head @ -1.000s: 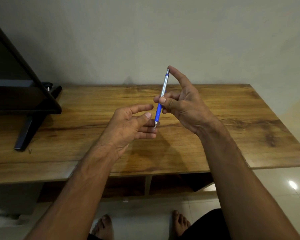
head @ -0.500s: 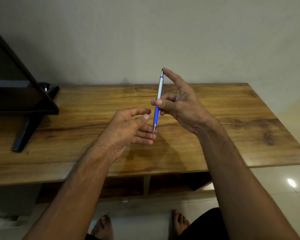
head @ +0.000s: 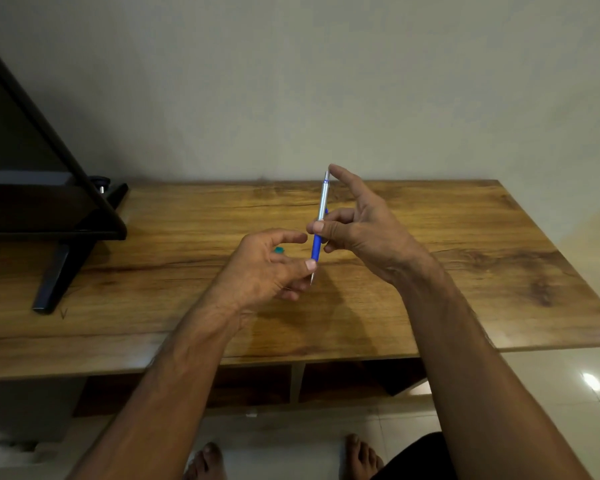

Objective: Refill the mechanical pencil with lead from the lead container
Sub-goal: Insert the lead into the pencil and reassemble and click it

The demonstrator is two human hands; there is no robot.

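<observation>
A mechanical pencil (head: pixel 320 221) with a silver upper barrel and blue grip stands nearly upright above the wooden table (head: pixel 465 265), tip down. My right hand (head: pixel 361 230) pinches it at mid-barrel with thumb and middle finger, and its index fingertip rests on the top cap. My left hand (head: pixel 267 268) is cupped just left of the tip, palm up, its thumb touching the pencil's lower end. A small teal piece (head: pixel 279 250), perhaps the lead container, peeks out between the left fingers; most of it is hidden.
A black TV (head: pixel 32 188) on a slanted stand foot (head: pixel 63 271) occupies the table's left end. A grey wall rises behind the table. Open shelf compartments (head: pixel 291 382) lie under the tabletop, with my bare feet on the tiled floor below.
The pencil and right hand drifted slightly left and lower. The left fingers curled a little more and the thumb now meets the pencil tip; the teal piece became visible.
</observation>
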